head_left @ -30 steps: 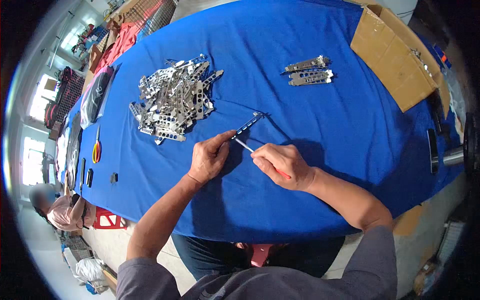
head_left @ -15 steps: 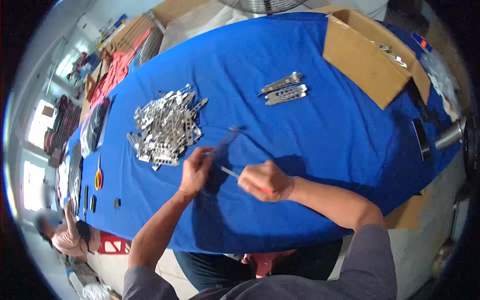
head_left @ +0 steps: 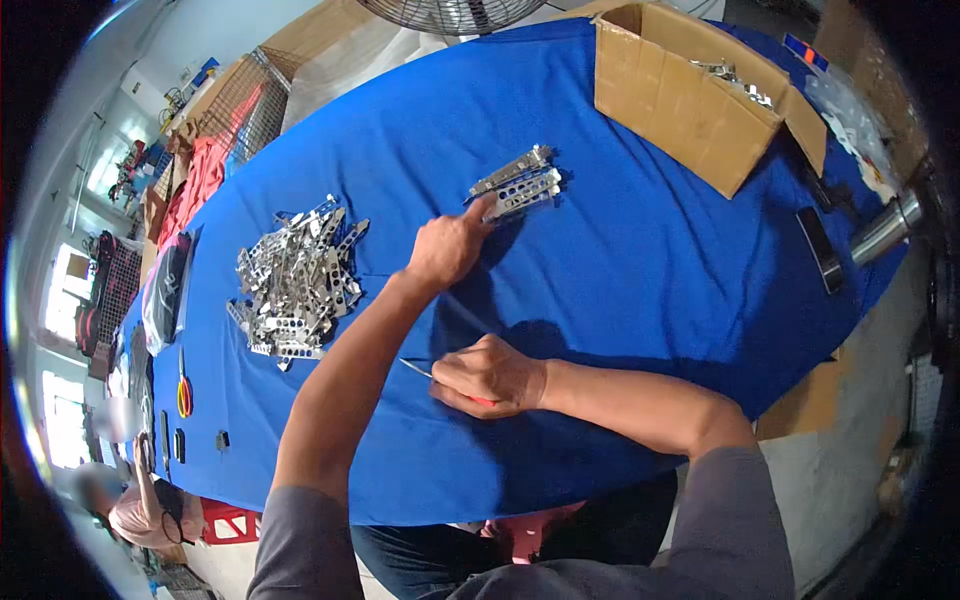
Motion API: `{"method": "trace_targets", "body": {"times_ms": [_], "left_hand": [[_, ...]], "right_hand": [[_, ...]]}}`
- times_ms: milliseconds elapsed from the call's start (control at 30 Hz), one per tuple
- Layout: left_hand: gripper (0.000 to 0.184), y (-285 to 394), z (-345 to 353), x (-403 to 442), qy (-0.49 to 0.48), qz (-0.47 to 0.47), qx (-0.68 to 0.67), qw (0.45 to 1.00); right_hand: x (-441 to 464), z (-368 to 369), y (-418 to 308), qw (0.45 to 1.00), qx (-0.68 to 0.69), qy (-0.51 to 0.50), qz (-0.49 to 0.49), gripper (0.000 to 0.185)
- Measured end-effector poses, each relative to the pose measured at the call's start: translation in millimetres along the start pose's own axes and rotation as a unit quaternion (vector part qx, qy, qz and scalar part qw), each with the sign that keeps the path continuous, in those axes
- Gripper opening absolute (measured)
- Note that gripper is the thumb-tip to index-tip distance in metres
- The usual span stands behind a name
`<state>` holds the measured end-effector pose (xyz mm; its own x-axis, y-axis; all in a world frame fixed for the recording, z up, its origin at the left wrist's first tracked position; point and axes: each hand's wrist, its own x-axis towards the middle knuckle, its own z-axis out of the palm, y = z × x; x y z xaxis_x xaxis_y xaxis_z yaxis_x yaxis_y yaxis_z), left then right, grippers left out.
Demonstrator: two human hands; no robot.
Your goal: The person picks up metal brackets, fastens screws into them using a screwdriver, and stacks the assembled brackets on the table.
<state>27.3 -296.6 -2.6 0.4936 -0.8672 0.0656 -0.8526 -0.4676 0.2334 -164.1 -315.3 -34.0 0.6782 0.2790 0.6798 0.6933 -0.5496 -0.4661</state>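
Note:
My left hand reaches to the small group of perforated metal strips at the upper middle, its fingers closed on the near end of one strip. In my right hand is a screwdriver with a red handle, mostly hidden by the fingers, and a thin metal shaft pointing left. It is held over the blue cloth, nearer my body. A large heap of similar metal strips lies left of my left forearm.
A cardboard box with metal parts stands at the upper right, near a black bar and a metal cylinder. Scissors and small black items lie left. A fan is beyond the cloth. Another person is at far left.
My left hand has moved away from the screwdriver, up and right to the small group, with a strip. The right hand still holds the screwdriver. The view has shifted.

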Motion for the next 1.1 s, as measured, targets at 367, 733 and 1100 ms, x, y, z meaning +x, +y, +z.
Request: {"method": "trace_targets", "body": {"times_ms": [367, 733, 1100], "left_hand": [[0.055, -2, 2, 35, 0.046, -0.068, 0.009, 0.997], [0.027, -92, -45, -145, 0.194, -0.179, 0.044, 0.964], [0.034, -115, -54, -124, 0.137, -0.256, 0.158, 0.944]], "right_hand": [[-1, -2, 1, 0.999, 0.031, 0.005, 0.016, 0.019], [5, -4, -2, 0.998, 0.055, 0.019, 0.021, 0.018], [7, -8, -4, 0.999, 0.043, 0.0, 0.029, 0.019]]}}
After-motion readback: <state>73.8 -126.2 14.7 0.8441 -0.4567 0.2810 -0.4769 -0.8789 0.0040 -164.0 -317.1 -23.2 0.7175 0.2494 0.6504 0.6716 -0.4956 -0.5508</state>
